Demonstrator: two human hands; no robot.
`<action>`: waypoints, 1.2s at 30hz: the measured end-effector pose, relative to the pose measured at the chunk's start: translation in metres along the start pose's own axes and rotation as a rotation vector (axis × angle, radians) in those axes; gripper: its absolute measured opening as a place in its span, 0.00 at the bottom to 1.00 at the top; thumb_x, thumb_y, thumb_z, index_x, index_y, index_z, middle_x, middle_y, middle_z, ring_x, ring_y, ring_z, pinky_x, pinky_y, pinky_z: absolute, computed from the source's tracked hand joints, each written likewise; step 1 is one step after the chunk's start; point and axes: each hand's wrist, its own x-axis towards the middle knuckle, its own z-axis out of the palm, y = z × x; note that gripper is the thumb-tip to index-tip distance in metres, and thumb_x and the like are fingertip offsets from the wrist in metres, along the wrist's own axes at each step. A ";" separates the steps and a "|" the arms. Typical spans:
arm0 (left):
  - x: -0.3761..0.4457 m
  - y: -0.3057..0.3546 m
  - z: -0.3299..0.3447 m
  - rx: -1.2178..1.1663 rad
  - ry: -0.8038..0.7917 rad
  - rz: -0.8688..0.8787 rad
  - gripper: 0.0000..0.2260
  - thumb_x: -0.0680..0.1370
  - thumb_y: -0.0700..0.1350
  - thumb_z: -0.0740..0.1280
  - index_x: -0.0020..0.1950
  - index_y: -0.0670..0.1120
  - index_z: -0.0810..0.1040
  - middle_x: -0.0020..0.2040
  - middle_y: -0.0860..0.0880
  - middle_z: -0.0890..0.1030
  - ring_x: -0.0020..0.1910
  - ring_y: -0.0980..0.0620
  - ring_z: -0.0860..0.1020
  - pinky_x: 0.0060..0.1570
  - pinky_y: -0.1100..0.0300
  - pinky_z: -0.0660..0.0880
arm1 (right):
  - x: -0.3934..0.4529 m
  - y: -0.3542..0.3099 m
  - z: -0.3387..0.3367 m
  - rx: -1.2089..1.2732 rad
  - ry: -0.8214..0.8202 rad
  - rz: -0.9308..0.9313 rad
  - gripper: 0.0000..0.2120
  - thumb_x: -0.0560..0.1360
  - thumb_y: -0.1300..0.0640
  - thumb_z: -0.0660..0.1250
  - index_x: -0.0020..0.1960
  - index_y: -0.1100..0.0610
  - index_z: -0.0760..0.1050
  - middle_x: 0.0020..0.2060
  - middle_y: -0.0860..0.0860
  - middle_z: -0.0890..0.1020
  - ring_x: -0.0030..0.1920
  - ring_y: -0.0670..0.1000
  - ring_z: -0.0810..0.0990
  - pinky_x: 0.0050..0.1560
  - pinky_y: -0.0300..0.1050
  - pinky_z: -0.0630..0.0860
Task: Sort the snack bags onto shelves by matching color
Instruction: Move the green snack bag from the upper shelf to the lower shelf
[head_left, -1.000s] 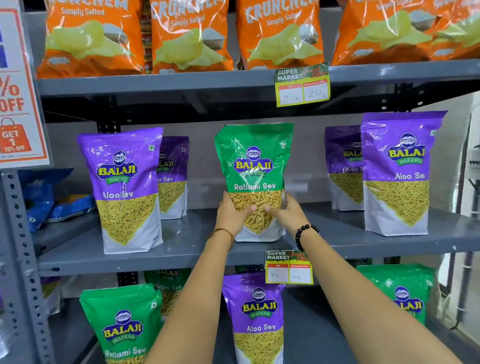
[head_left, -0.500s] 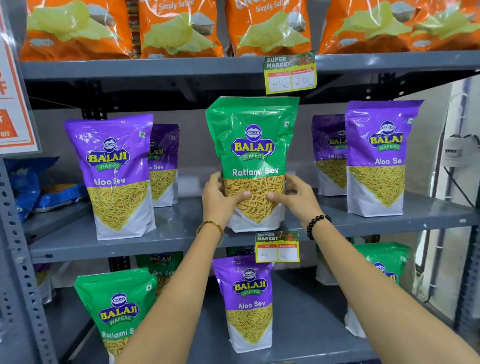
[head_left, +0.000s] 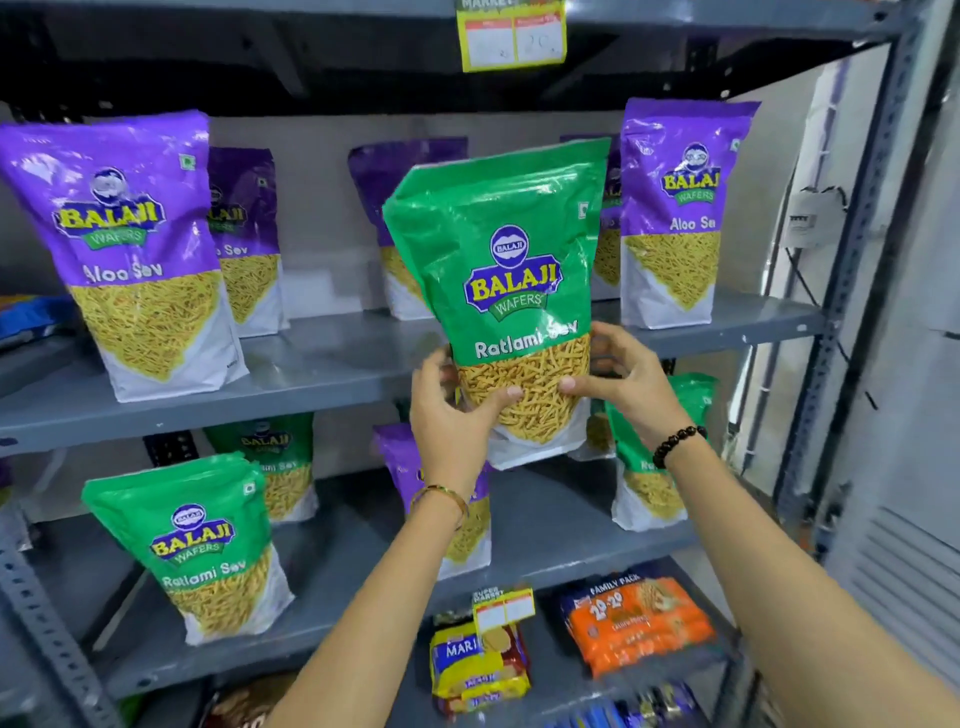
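Observation:
A green Ratlami Sev bag (head_left: 514, 249) hangs in the air in front of the middle shelf (head_left: 322, 374), tilted a little to the right. My left hand (head_left: 452, 415) and my right hand (head_left: 623, 384) grip its lower part from both sides. Purple Aloo Sev bags stand on the middle shelf: one at the left (head_left: 124, 249), one at the right (head_left: 680, 208), others behind. On the lower shelf (head_left: 550, 530) stand green bags at the left (head_left: 202, 545) and the right (head_left: 649, 483), and a purple bag (head_left: 467, 525) partly hidden by my left forearm.
Biscuit packs lie on the bottom shelf: a yellow one (head_left: 478, 670) and an orange one (head_left: 639, 623). A grey upright post (head_left: 841, 291) bounds the rack on the right. A price tag (head_left: 511, 34) hangs from the shelf above.
Both hands have lifted the green bag off the middle shelf and pulled it toward me and lower. The view has tilted down, so the bottom shelf shows.

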 end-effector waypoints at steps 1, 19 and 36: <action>-0.009 -0.011 0.003 0.002 -0.016 -0.023 0.28 0.59 0.46 0.79 0.55 0.56 0.71 0.56 0.44 0.78 0.53 0.49 0.78 0.53 0.48 0.78 | -0.009 0.009 -0.003 -0.015 -0.005 0.030 0.28 0.61 0.66 0.76 0.58 0.53 0.73 0.45 0.48 0.81 0.45 0.46 0.79 0.47 0.34 0.77; -0.076 -0.190 0.072 0.289 -0.314 -0.525 0.28 0.60 0.38 0.78 0.51 0.46 0.65 0.52 0.47 0.78 0.51 0.50 0.75 0.47 0.58 0.71 | -0.058 0.215 -0.030 -0.087 -0.047 0.611 0.30 0.61 0.70 0.75 0.60 0.61 0.68 0.52 0.59 0.78 0.52 0.60 0.78 0.44 0.46 0.77; -0.027 -0.253 0.099 0.411 -0.344 -0.588 0.27 0.66 0.33 0.73 0.61 0.40 0.64 0.60 0.40 0.78 0.59 0.41 0.77 0.59 0.47 0.75 | -0.005 0.274 -0.011 -0.080 -0.001 0.699 0.31 0.66 0.73 0.70 0.66 0.65 0.62 0.59 0.61 0.74 0.59 0.56 0.72 0.57 0.50 0.70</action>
